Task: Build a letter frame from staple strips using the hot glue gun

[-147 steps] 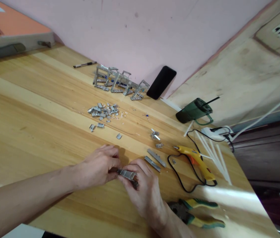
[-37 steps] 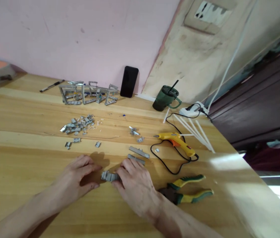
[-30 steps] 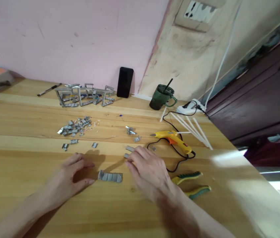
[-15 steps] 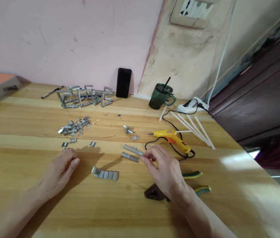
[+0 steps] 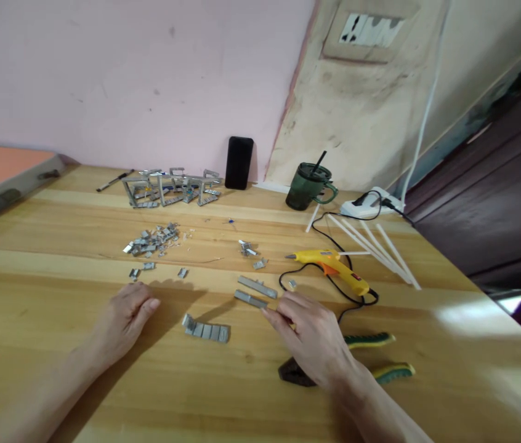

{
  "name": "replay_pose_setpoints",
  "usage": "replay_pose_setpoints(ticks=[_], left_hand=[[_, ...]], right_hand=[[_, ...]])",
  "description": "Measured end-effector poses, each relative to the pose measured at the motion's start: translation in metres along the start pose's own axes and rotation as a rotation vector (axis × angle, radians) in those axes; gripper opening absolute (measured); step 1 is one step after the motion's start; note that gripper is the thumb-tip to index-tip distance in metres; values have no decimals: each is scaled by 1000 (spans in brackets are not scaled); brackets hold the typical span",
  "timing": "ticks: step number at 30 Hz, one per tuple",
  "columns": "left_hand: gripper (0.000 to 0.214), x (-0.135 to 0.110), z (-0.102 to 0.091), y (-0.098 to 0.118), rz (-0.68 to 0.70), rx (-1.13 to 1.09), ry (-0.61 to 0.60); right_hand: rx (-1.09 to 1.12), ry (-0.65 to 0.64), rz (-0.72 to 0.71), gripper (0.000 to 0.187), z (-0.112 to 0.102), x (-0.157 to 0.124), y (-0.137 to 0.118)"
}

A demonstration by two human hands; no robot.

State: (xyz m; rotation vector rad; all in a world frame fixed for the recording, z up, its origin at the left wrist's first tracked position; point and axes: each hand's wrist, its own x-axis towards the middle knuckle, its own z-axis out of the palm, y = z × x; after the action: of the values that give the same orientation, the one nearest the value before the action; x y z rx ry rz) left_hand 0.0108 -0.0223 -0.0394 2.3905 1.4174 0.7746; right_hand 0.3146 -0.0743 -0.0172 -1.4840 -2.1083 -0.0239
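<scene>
My left hand (image 5: 124, 317) rests on the wooden table (image 5: 57, 234), fingers stretched and loosely together, with nothing in it. A short bent piece of joined staples (image 5: 205, 330) lies just to its right, touched by neither hand. My right hand (image 5: 311, 332) reaches left with its fingers pinched together at the right end of a grey staple strip (image 5: 250, 299), which lies flat on the table. A second staple strip (image 5: 257, 286) lies just behind the first.
Yellow-green pliers (image 5: 374, 357) lie by my right wrist, with a yellow glue gun (image 5: 334, 267), its black cord and white glue sticks (image 5: 380, 246) beyond. Farther back are a green cup (image 5: 309, 186), a black phone (image 5: 239, 162), a staple-built frame (image 5: 168, 187) and a pile of staple bits (image 5: 152, 239).
Both hands let go of the bent staple piece, which now lies on the table. My right hand moved right to the staple strip; my left hand drew back a little.
</scene>
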Motion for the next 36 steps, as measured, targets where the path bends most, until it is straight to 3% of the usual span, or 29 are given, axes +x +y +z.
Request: replay_pose_setpoints(ticks=[10, 25, 36], left_hand=[[29, 1, 0, 0, 11, -23, 20], [27, 0, 3, -8, 8, -22, 19], [23, 8, 8, -4, 3, 113, -9]], right_hand=[[62, -75, 81, 23, 10, -3, 1], [58, -101, 67, 22, 14, -5, 4], [67, -75, 21, 24, 15, -3, 5]])
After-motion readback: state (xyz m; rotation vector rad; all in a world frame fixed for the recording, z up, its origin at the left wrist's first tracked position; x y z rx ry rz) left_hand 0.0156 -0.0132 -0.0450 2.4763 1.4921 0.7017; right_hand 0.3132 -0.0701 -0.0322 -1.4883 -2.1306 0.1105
